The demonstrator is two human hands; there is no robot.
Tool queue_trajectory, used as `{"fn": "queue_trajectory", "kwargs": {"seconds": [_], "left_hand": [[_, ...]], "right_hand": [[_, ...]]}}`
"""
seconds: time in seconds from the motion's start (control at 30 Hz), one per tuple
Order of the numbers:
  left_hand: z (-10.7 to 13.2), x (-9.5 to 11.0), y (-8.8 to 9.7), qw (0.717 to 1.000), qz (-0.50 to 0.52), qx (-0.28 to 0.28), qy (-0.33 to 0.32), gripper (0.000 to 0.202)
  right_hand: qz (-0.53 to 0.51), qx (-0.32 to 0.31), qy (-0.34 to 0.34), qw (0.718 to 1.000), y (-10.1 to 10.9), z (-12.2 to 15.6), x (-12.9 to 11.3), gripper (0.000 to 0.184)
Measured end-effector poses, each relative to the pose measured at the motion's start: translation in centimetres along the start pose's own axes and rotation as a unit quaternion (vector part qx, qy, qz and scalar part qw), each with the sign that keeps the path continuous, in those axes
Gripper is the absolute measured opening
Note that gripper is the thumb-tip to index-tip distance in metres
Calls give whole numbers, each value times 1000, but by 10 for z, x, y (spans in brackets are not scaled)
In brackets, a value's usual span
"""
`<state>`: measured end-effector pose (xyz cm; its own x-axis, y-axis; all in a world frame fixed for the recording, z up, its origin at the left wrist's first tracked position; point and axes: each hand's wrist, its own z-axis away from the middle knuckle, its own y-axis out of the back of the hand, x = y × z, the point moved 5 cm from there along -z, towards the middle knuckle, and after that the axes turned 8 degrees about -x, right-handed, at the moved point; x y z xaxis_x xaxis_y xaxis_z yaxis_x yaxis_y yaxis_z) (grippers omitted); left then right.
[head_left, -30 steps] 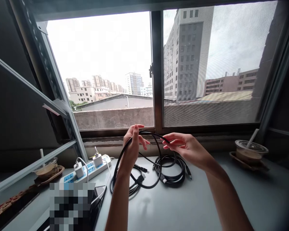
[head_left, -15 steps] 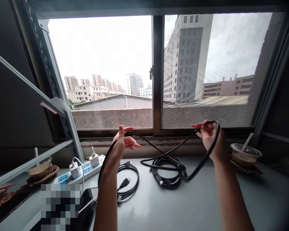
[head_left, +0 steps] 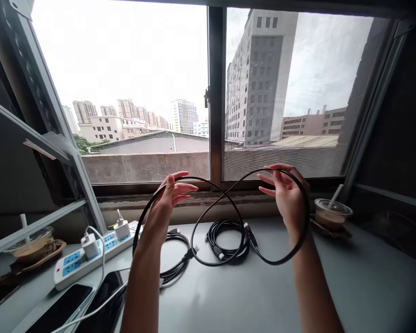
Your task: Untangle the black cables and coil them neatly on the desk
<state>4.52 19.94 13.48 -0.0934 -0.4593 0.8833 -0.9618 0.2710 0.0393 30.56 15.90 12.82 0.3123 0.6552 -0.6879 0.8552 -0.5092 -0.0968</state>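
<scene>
A long black cable (head_left: 225, 199) is held up over the grey table (head_left: 350, 286) in a figure-eight between my two hands. My left hand (head_left: 166, 201) is raised at centre left, with the cable passing between thumb and loosely extended fingers and looping down around the wrist. Raised at centre right, my right hand (head_left: 286, 196) has the cable running over the thumb side and curving around behind the forearm. Both loops hang down and cross near the table. One end plug (head_left: 251, 238) dangles by a coiled cable.
Two more black coiled cables lie on the table, one (head_left: 229, 233) in the middle, one (head_left: 175, 259) behind my left arm. A white power strip (head_left: 72, 261) with chargers and two phones (head_left: 104, 305) sit at left. Drink cups stand at left (head_left: 29, 243) and right (head_left: 333, 212). The window is just behind.
My right hand has come back inward from the far right, turning the stretched cable into a second loop. The left hand stayed raised. The camera shifted slightly, now showing the phones.
</scene>
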Motion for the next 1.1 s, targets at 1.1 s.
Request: {"fn": "queue_trajectory", "kwargs": {"seconds": [1.1], "left_hand": [[23,17,-48,962,92,-241,86,55]], "right_hand": [[-101,-283,-167,939,-59,35,-26,52]]}}
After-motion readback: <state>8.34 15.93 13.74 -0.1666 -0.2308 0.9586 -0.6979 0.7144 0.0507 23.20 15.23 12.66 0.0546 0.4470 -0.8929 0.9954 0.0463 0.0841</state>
